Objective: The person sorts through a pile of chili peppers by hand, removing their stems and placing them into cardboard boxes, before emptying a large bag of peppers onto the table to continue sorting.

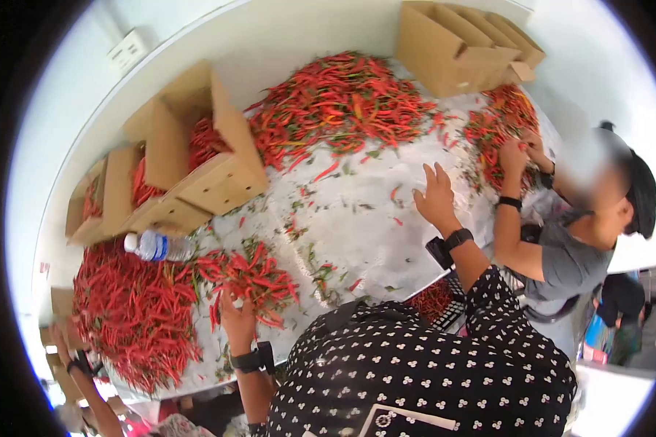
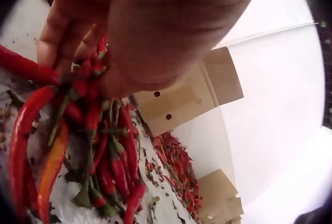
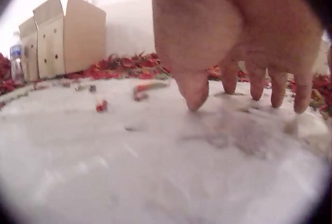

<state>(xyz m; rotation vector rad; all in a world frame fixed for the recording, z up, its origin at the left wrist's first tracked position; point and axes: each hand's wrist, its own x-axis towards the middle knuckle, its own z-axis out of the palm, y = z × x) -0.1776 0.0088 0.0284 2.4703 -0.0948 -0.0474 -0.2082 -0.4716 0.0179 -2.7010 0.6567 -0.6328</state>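
Observation:
My left hand is at the near side of a small heap of red chili peppers. In the left wrist view its thumb and bent fingers close around several chilies, whose green stems poke out below; part of the grip is hidden behind the palm. Farther right, my right hand reaches over the white tabletop with its fingers extended and spread. The right wrist view shows those fingertips pointing down close over the surface, holding nothing.
A large chili pile lies at left beside a water bottle. Cardboard boxes holding chilies stand behind it. Another pile lies at the back, near more boxes. A person handles chilies at right; another person's arm shows lower left.

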